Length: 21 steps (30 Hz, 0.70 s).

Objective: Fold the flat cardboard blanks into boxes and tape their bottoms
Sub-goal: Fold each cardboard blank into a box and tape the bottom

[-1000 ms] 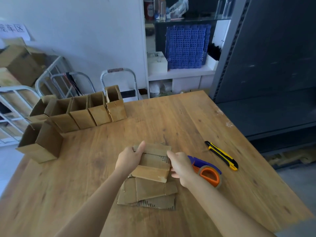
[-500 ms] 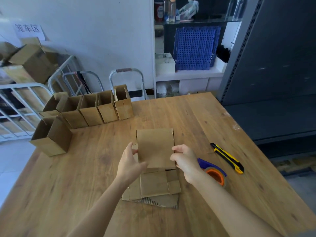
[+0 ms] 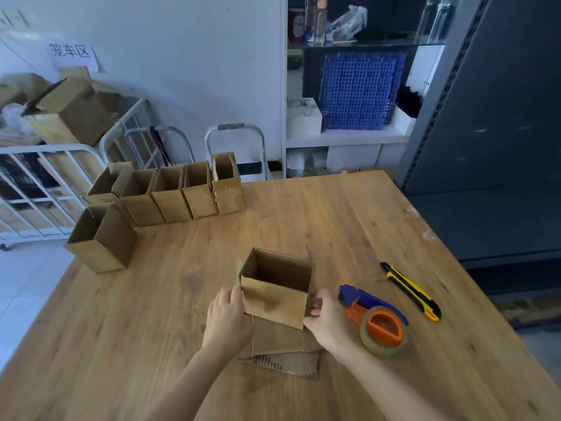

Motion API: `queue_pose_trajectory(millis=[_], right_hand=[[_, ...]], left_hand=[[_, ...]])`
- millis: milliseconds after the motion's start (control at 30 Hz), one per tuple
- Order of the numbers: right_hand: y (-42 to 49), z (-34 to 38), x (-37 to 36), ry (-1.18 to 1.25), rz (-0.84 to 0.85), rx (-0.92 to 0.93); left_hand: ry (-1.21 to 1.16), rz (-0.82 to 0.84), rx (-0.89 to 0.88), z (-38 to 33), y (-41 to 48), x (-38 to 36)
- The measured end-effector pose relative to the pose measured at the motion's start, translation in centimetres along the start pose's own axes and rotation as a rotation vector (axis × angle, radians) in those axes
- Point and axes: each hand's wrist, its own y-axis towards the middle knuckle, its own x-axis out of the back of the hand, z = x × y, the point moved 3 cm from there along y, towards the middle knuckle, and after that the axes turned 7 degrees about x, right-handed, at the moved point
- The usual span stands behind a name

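I hold the box opened into a square brown tube, over the flat blanks on the wooden table. My left hand grips its left edge and my right hand pinches its right corner. The top rim shows the wavy corrugated layer. An orange tape dispenser lies just beside my right hand.

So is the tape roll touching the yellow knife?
Apart. The head view shows a strip of bare wooden table between the tape roll and the yellow knife. Their nearest ends do not meet.
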Motion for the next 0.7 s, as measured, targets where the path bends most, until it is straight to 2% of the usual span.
queue_pose_trajectory(millis=[167,333,500,700], right_hand=[[0.0,2.2,2.6,-0.096,-0.011,0.196],[0.9,4.1,4.8,-0.270,0.116,0.431],[2.2,4.3,5.1,-0.265,0.235,0.487],[2.9,5.0,3.9,-0.289,0.191,0.573]], left_hand=[[0.157,-0.129,-0.076,0.0,0.0,1.4],[0.240,-0.177,-0.112,-0.2,-0.5,2.3],[0.281,-0.205,-0.104,-0.2,-1.4,2.7],[0.343,-0.191,0.004,0.8,-2.8,3.5]])
